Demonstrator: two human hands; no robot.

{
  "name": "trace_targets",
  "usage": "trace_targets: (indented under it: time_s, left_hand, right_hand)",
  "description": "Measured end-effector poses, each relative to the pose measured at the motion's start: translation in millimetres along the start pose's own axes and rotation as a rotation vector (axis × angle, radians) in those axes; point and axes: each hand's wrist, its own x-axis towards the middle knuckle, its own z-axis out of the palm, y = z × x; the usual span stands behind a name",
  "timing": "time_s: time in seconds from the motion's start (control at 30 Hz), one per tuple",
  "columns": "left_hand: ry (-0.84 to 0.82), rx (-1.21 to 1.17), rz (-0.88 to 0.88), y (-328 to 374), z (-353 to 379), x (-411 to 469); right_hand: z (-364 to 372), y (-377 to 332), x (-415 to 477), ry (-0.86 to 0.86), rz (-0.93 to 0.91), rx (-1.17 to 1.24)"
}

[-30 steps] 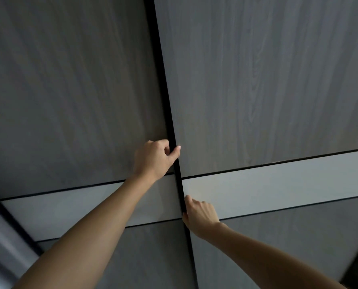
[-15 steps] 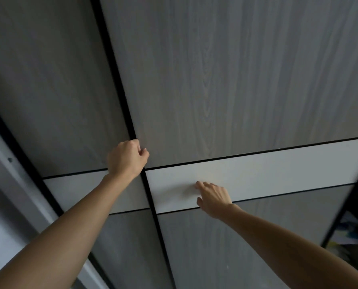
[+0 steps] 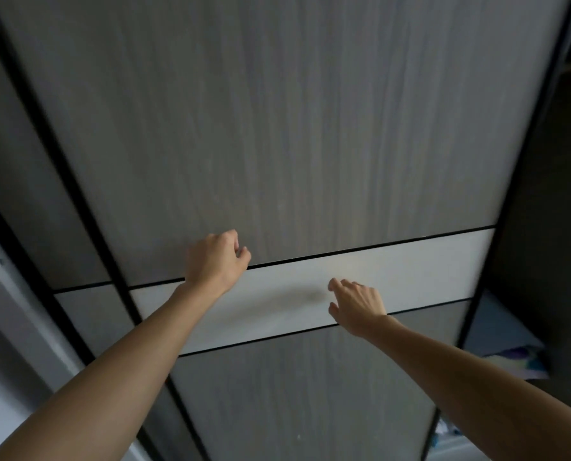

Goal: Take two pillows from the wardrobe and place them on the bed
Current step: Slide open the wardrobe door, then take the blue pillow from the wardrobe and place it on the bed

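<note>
Seemingly both hands (image 3: 287, 287) against wardrobe door (image 3: 277, 128).

No readable text, label, brand, number or sign anywhere in view. Sliding door (image 3: 310, 128): plain wood grain, white band, no marking. Colourful folded item (image 3: 517, 361) on shelf at right, perhaps patterned fabric; too blurred to tell whether any lettering on it.

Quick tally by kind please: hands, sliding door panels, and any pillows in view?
Hands: 2, left hand and right hand
Sliding door panels: 2, front panel and rear panel
Pillows: 0 identifiable
Total: 4
</note>
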Motion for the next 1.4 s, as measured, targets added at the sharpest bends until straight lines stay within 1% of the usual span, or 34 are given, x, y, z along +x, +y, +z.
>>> trace_targets:
  time_s: [0.13,0.37,0.57,0.73,0.93,1.17,1.4]
  left_hand:
    - [-0.062,-0.078,0.122,58,26,2]
    - [-0.210,-0.138,0.317,188,93,-6]
    - [-0.330,-0.137,0.415,300,160,-11]
    - [-0.403,-0.111,0.405,377,221,-12]
    - [-0.511,-0.094,0.328,433,285,-21]
    - [-0.650,-0.046,0.260,458,373,-19]
    - [-0.878,-0.011,0.125,471,499,14]
  right_hand:
    - [-12,56,-19,-0.012,0.119,-0.030]
    - [-30,171,-64,-0.037,0.334,-0.089]
    - [-24,283,-91,-0.069,0.401,-0.117]
    - [-10,379,-102,-0.132,0.402,-0.112]
    - [13,471,-115,-0.229,0.432,-0.091]
    - [61,532,-99,-0.339,0.438,-0.039]
    - [129,596,-48,-0.459,0.412,-0.041]
